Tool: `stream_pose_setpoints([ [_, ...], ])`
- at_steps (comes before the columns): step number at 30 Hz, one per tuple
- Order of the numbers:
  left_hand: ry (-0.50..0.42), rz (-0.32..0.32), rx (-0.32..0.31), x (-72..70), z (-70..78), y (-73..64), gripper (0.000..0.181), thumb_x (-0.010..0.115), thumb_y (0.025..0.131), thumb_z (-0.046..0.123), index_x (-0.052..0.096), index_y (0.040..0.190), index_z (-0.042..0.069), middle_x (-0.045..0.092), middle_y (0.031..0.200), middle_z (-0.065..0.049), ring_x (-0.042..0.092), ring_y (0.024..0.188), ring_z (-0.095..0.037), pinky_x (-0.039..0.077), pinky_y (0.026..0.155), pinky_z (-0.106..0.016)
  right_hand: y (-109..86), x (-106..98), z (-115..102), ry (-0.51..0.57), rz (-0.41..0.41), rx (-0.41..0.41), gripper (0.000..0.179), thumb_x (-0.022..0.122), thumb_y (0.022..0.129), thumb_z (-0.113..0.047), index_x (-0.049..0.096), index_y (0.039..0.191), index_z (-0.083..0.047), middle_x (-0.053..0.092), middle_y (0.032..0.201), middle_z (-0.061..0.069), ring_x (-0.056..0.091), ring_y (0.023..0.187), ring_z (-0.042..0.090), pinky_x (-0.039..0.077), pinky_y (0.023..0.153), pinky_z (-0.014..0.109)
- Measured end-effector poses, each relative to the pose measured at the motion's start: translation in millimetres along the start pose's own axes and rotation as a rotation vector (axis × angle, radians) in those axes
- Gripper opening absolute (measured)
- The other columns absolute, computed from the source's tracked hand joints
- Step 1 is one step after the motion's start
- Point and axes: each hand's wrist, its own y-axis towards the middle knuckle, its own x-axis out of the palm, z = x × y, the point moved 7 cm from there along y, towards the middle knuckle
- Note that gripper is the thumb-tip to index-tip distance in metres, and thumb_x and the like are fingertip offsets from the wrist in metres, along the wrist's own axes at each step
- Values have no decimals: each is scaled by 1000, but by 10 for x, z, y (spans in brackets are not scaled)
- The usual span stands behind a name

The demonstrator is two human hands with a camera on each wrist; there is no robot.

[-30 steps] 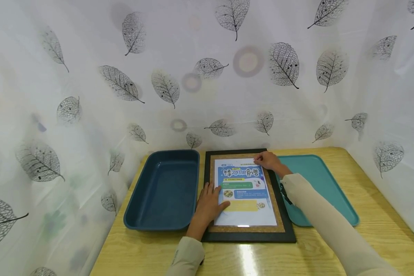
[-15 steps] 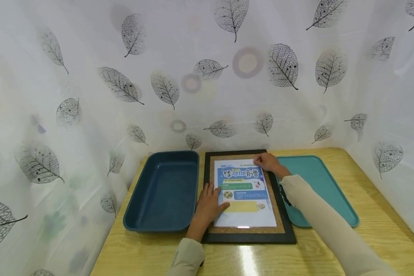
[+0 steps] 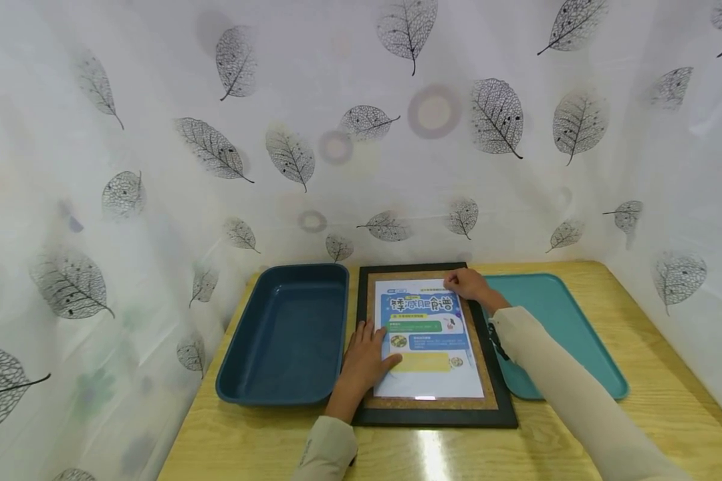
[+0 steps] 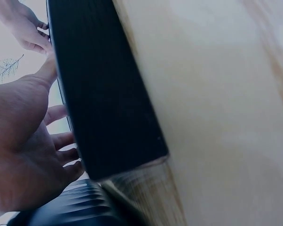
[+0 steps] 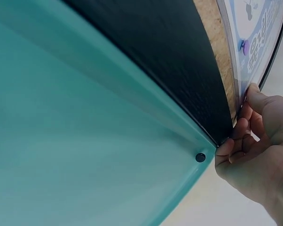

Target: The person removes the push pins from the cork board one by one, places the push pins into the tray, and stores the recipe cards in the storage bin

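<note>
A printed poster (image 3: 424, 381) lies on a black-framed cork board (image 3: 490, 394). Spread across the poster's left edge, my left hand (image 3: 362, 364) rests with straight fingers, the palm side down. My right hand (image 3: 470, 284) is at the poster's upper right corner, its thumb and curled forefinger pinched together there. The right wrist view shows that right hand (image 5: 263, 136) close over the board's corner; the fingertips hide whatever small thing is between them. A small purple spot (image 5: 245, 47), like a push pin head, shows near the poster's right edge.
Left of the board stands a deep dark-blue bin (image 3: 283, 399). A flat teal tray (image 3: 553, 321) lies to the right, under my right forearm, its edge against the board. A leaf-patterned curtain (image 3: 313, 167) hangs behind the wooden table (image 3: 397, 461).
Hardly anything differs: both hands stay in the same places, the right fingertips shifting only slightly at the poster's corner.
</note>
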Motion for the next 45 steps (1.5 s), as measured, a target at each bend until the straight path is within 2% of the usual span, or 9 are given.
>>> stream_pose_setpoints([
  [7, -16, -4, -2, -4, 4, 5, 76, 71, 96, 51, 47, 155, 9, 27, 168, -21, 21, 156, -43, 24, 124, -56, -12, -17, -30, 12, -18, 6, 20, 60, 104, -17, 70, 100, 0, 67, 88, 9, 57, 75, 21, 46, 73, 36],
  [14, -26, -3, 5, -22, 23, -7, 75, 71, 96, 50, 48, 154, 8, 27, 168, -22, 21, 156, -44, 24, 124, -56, -15, -33, -51, 10, -23, -23, 19, 60, 104, -14, 71, 99, 1, 68, 87, 10, 57, 73, 20, 47, 73, 37],
  [26, -9, -6, 4, -31, 26, -1, 76, 71, 96, 50, 48, 155, 8, 27, 167, -22, 22, 155, -44, 25, 124, -57, 22, -42, -29, 73, -117, -2, 19, 60, 104, -15, 72, 100, 0, 65, 84, 7, 54, 72, 17, 44, 66, 30],
  [36, -14, -18, -10, 13, 3, 6, 76, 70, 96, 51, 46, 156, 10, 25, 169, -21, 19, 156, -42, 22, 125, -56, -13, -24, -26, 45, -78, -24, 19, 61, 104, -16, 72, 101, 0, 67, 88, 8, 55, 74, 18, 45, 69, 32],
  [45, -2, -11, -4, 23, 4, 26, 77, 71, 96, 52, 46, 156, 10, 26, 168, -21, 20, 156, -43, 23, 124, -56, -55, -7, -15, 44, -21, -51, 15, 61, 104, -15, 67, 96, -3, 64, 86, 8, 55, 76, 20, 46, 74, 37],
])
